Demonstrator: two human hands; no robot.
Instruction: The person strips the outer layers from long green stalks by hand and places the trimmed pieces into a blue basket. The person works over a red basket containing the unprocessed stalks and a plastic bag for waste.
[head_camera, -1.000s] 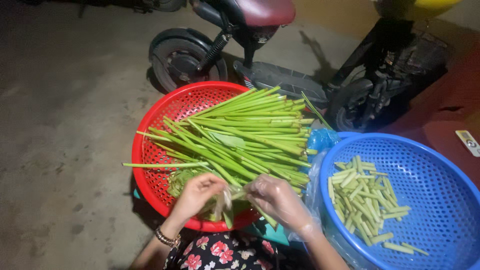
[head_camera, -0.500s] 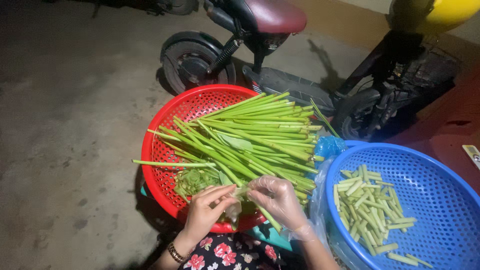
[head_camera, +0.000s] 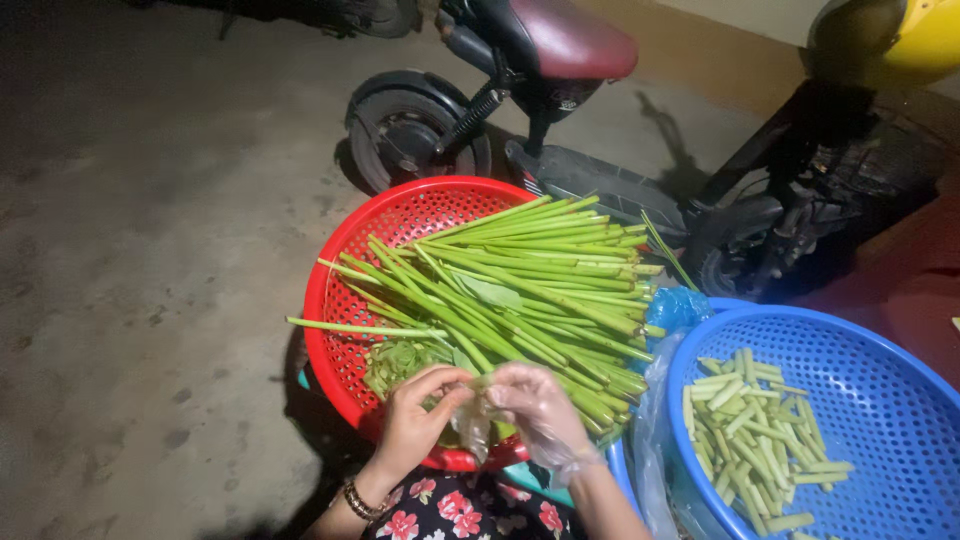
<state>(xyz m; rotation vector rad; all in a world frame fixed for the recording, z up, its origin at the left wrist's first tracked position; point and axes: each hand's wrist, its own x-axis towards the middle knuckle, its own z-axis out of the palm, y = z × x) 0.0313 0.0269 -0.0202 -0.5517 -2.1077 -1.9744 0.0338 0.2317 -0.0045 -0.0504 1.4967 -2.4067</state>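
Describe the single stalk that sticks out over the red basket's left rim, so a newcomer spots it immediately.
Find the red basket in front of the scooter. One long green stalk lies nearly level across its left rim, tip overhanging the floor, unlike the piled stalks slanting inside.

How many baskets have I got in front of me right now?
2. The red basket sits ahead of both hands, piled with long green stems. The blue basket sits to its right, holding cut stem pieces. Its lower edge runs out of frame.

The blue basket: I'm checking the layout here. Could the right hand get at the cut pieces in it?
Probably yes: the blue basket sits open-topped beside the right hand, with nothing covering its cut pieces.
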